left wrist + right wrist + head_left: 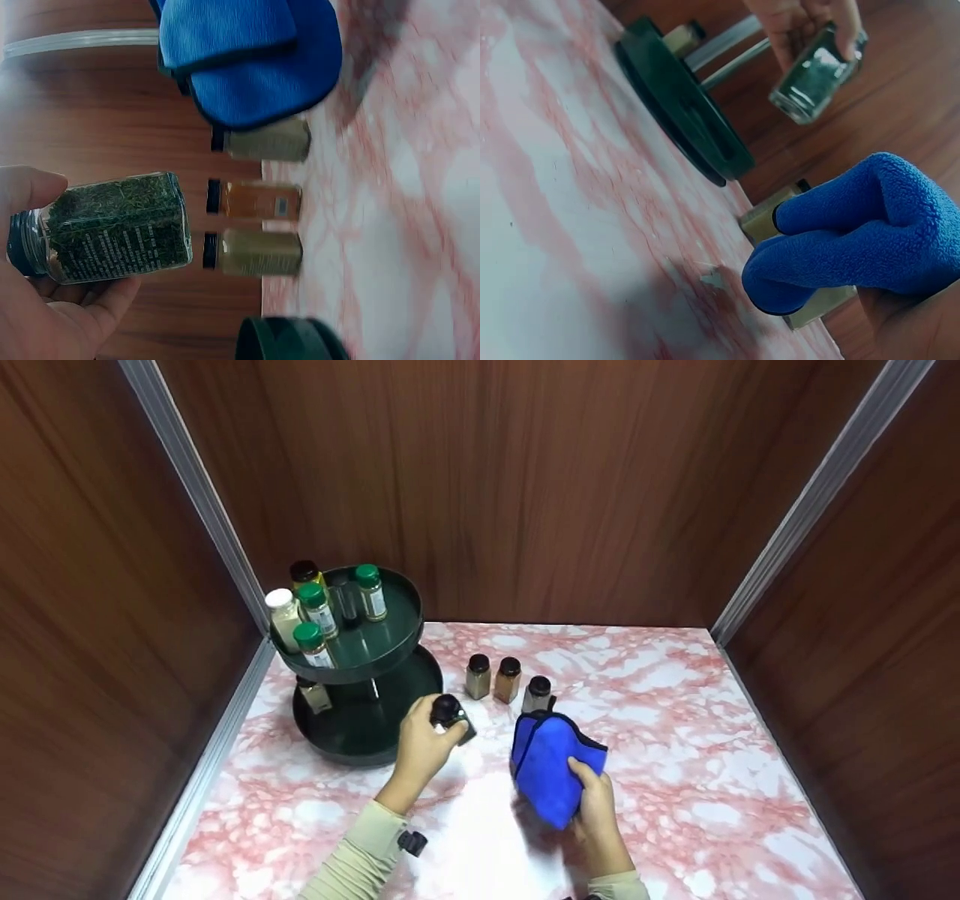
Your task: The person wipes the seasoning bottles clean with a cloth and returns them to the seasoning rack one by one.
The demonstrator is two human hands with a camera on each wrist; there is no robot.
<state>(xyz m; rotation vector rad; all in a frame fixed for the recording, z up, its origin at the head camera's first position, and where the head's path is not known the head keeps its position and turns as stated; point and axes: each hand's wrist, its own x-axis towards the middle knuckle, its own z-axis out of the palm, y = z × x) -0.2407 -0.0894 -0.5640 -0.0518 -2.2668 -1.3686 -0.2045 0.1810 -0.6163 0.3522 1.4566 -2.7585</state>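
My left hand (427,739) grips a glass spice jar (120,229) by its black-capped end, above the table. Dark green dried herbs fill the jar, and white print runs along its side. A folded blue cloth (555,769) with black edging is held in my right hand (596,802), thumb on top. In the right wrist view the fluffy cloth (855,232) covers most of that hand's fingers. Behind the hands, three black-capped spice jars stand on the table: one greenish (478,679), one orange-brown (507,681) and one greyish (537,695), partly behind the cloth.
A dark green two-tier round rack (405,652) stands at the left. Its upper tier bears several bottles, including a white-capped one (285,619) and a green-capped one (371,592). One jar (315,697) sits on the lower tier. Wood-grain walls (480,495) enclose the marbled table (697,810).
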